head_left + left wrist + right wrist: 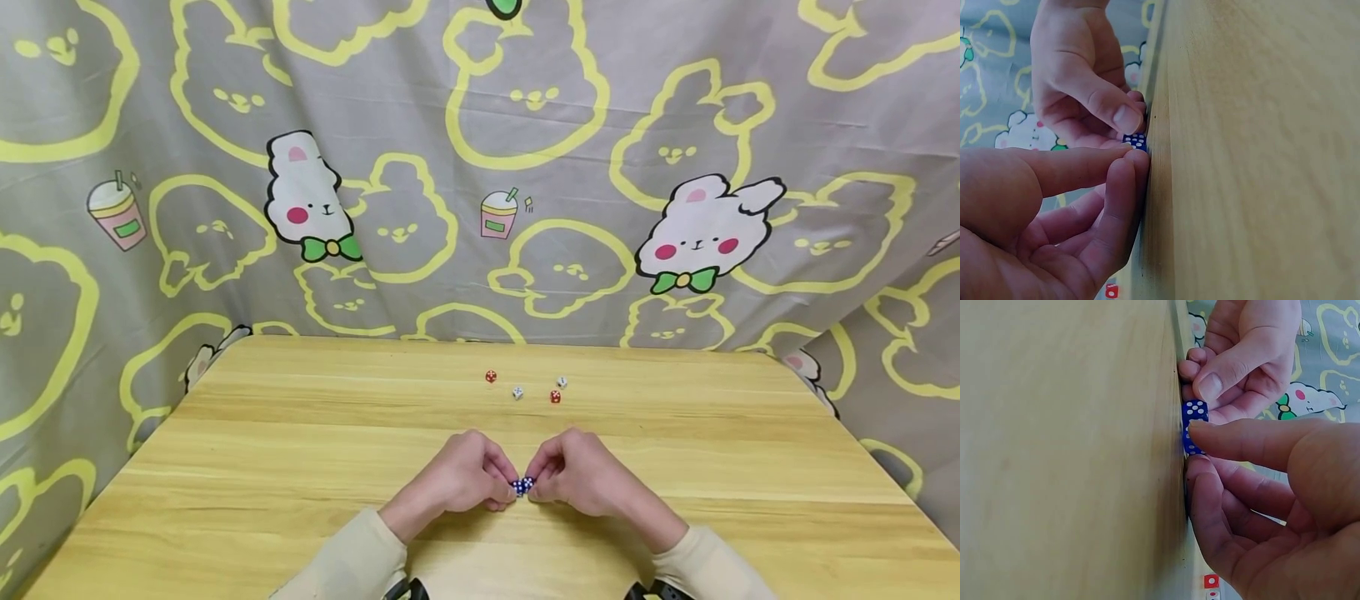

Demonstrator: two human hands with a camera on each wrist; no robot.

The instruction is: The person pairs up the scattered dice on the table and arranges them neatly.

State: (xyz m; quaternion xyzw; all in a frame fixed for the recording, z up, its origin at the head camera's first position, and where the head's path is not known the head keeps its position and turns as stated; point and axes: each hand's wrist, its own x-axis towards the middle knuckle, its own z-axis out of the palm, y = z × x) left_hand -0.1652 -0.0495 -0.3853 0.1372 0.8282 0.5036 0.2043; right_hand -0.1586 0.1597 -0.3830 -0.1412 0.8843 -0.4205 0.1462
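Wooden tabletop (262,433) is filling the lower frame; at lower centre, left hand (474,471) and right hand (581,472) are pinching blue dice (1195,408), seemingly aligning them; releasing calls for steadiness.

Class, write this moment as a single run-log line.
left hand: pinches left blue die; right hand: pinches right blue die beside it; table, farther back: two red dice, two white dice

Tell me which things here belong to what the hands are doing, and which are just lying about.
Seemingly part of the job:
left hand
right hand
two blue dice, one pinched by each hand
wooden table, the work surface

Apparently just lying about:
two red dice, farther back, untouched
two white dice, near them, also untouched
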